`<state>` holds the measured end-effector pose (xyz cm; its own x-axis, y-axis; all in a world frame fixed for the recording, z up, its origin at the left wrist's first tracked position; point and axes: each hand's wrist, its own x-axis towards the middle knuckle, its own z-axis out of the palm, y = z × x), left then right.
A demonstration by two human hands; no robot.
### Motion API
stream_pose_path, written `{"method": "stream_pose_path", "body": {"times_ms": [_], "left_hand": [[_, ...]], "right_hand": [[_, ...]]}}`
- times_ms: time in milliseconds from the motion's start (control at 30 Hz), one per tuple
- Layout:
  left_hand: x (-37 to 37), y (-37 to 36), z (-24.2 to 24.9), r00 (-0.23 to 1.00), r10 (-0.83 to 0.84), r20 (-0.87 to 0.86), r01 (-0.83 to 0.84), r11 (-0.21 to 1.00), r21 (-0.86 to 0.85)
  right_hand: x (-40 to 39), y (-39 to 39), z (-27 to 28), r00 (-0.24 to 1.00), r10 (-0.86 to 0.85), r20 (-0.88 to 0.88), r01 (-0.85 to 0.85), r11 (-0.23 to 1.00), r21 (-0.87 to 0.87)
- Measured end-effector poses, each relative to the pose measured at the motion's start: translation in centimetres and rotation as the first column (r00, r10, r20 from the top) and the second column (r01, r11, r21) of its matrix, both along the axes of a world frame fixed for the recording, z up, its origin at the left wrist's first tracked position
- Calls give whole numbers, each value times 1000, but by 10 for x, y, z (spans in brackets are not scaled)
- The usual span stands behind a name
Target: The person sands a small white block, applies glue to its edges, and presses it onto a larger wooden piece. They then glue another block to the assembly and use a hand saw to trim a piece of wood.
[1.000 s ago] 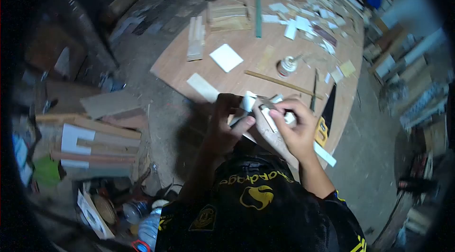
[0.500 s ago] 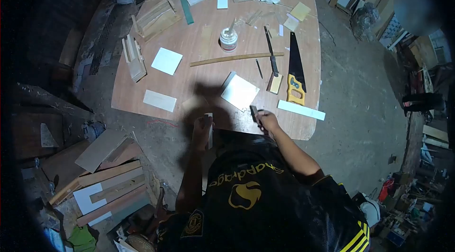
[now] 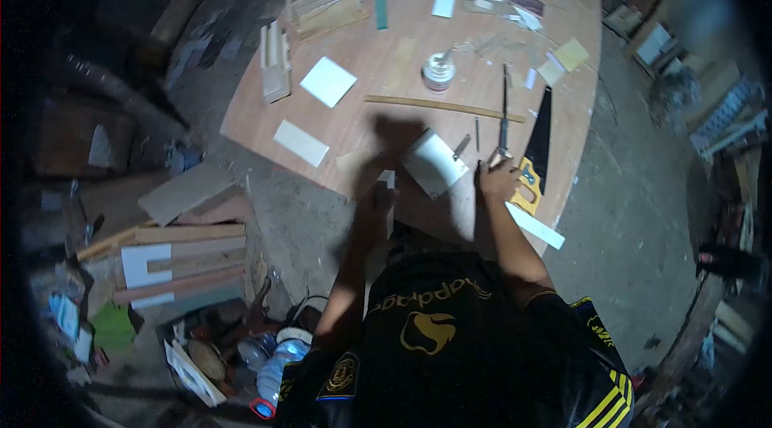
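Observation:
My left hand (image 3: 376,204) is closed around a narrow pale board (image 3: 387,179) held upright at the table's front edge. To the right, my right hand (image 3: 500,181) has its fingers around a small wooden block (image 3: 498,160), mostly hidden, beside the lower end of a long dark tool (image 3: 504,126). A square white board (image 3: 433,164) lies between my hands, with a small dark tool (image 3: 461,146) at its right edge. The yellow-handled saw (image 3: 527,187) is just right of my right hand. A thin dark stick (image 3: 477,134) lies above my right hand.
On the table (image 3: 322,42) are a jar (image 3: 438,72), a long wooden strip (image 3: 442,108), a white square (image 3: 328,82), a pale rectangle (image 3: 301,143) and two wooden assemblies at the left. A white strip (image 3: 535,225) overhangs the right front edge. Scraps lie at the back.
My right hand has let go of the small dark tool, now by the square board, and moved to the wooden block. The camera view has turned and shifted. My left hand still holds its board.

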<state>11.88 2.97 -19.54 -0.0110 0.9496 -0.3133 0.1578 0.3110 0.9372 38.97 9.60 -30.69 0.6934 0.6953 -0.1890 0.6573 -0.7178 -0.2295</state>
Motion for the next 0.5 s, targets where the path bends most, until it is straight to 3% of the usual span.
{"method": "stream_pose_path", "body": {"times_ms": [100, 167, 233, 333, 400, 433, 467, 500], "left_hand": [[14, -2, 38, 997, 81, 4, -81, 993, 85], [14, -4, 44, 996, 85, 25, -86, 995, 43], [23, -4, 66, 976, 52, 211, -83, 987, 139], [25, -6, 75, 996, 10, 88, -23, 989, 144], [31, -3, 82, 999, 38, 29, -43, 986, 163], [34, -2, 87, 998, 64, -30, -58, 983, 176], [37, 0, 93, 998, 58, -28, -52, 983, 178], [39, 3, 100, 996, 29, -80, -8, 969, 248]], "right_hand": [[11, 2, -3, 997, 70, -20, -72, 991, -115], [14, 7, 4, 996, 76, -47, -83, 984, -155], [16, 12, 8, 995, 36, -91, -49, 988, -146], [27, 12, 2, 996, 46, -79, -56, 990, -126], [41, 6, -13, 945, 26, -326, 27, 987, 156], [48, 1, -11, 945, 25, -325, 28, 987, 157], [60, -4, -7, 557, -81, -827, 146, 989, 1], [70, -10, 10, -58, -183, -981, 151, 970, -190]]}}
